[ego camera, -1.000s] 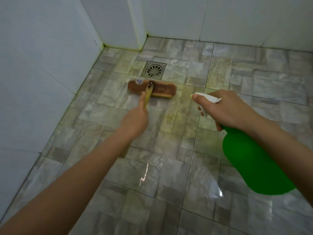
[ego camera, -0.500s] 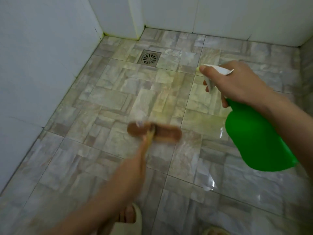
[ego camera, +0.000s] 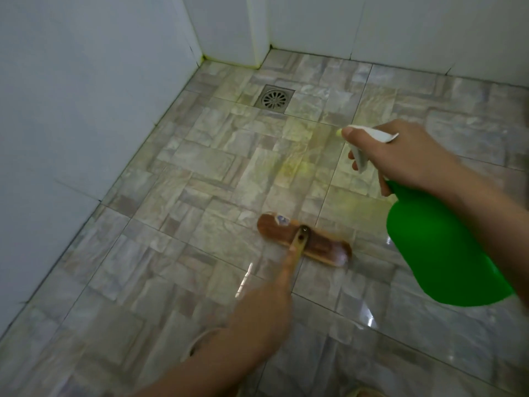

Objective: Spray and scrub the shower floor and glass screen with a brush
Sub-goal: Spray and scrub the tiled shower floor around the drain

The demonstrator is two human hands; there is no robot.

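The left hand (ego camera: 262, 310), blurred, grips the yellowish handle (ego camera: 299, 244) of a scrubbing brush (ego camera: 323, 247), with one finger laid straight along the handle toward the head. The brush's brown wooden head lies flat on the shower floor (ego camera: 200, 196), near the middle of the tiled area and well short of the square metal drain (ego camera: 274, 99) by the far corner. A whitish smear sits on the right end of the brush head. The right hand (ego camera: 406, 156) is wrapped round the neck of a green spray bottle (ego camera: 435, 253), held in the air above the floor to the right of the brush. One finger lies along the top of its white spray head (ego camera: 378, 135) and others curl round the trigger below. The nozzle points left, over a faint yellowish patch (ego camera: 297, 167) on the tiles between the drain and the brush. The grey stone-pattern tiles look wet and shine in places. White tiled walls (ego camera: 86, 96) close in the left side and the back.
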